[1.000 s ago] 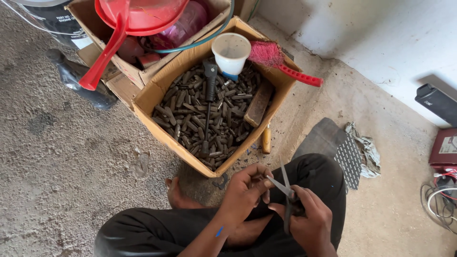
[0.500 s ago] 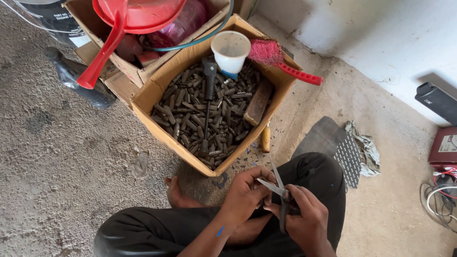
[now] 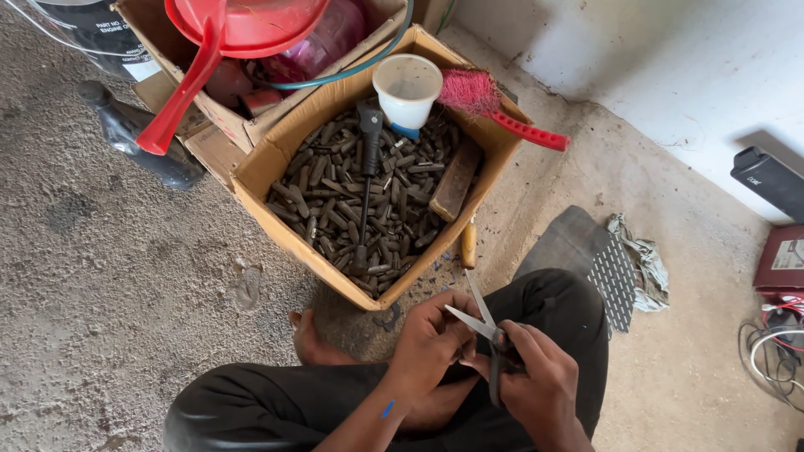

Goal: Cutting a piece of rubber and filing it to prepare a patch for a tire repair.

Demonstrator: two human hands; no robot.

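Scissors [image 3: 486, 328] sit open in your right hand [image 3: 540, 389] just below the cardboard box [image 3: 266, 159], left hand [image 3: 431, 339] pinching something small at the blades, mid-cut.

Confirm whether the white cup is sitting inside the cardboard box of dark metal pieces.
Yes, the white cup stands in the cardboard box, at its far corner.

Black-handled scissors [image 3: 490, 335] with steel blades spread open, tips pointing up-left, held between both hands over the lap.

Rough grey concrete floor [image 3: 126, 276] — white wall [image 3: 670, 50], daylight.
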